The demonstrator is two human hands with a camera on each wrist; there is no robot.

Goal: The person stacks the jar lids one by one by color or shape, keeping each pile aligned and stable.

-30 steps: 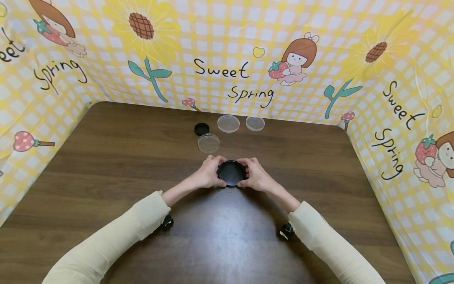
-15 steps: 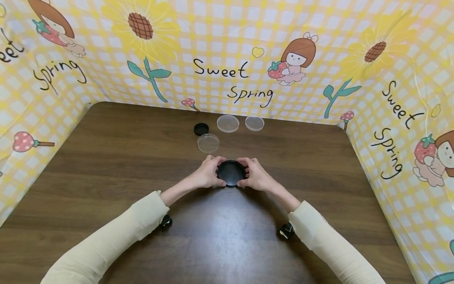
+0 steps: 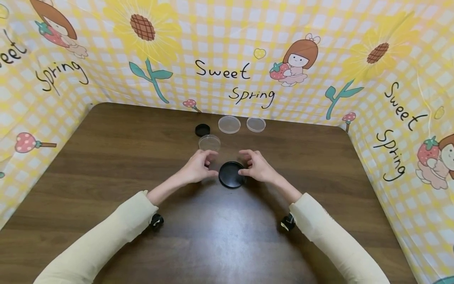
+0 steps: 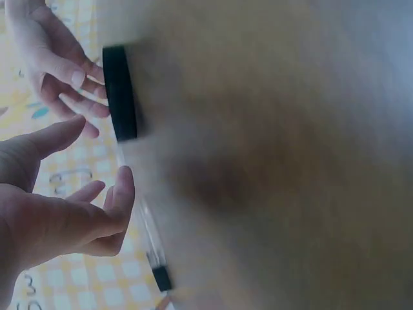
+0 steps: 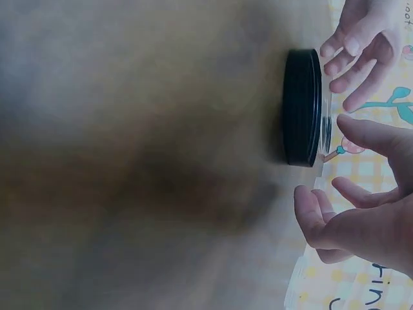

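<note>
My pale sleeves (image 3: 95, 236) are slanting across the brown table (image 3: 227, 244); my left hand (image 3: 196, 169) is hovering just beside the left edge of the round black dish (image 3: 229, 176), thumb and fingers standing wide apart and gripping nothing; my right hand (image 3: 261, 169) is hovering at the other side, also wide and gripping nothing, its thumb showing over the rim in the head view; the black dish is lying flat between my hands; beyond my left fingers a clear dish (image 3: 209, 142) is resting near a small black lid (image 3: 202, 130); farther right, two more clear dishes (image 3: 229, 124) are lying side by side near the yellow checked cloth (image 3: 227, 43).
</note>
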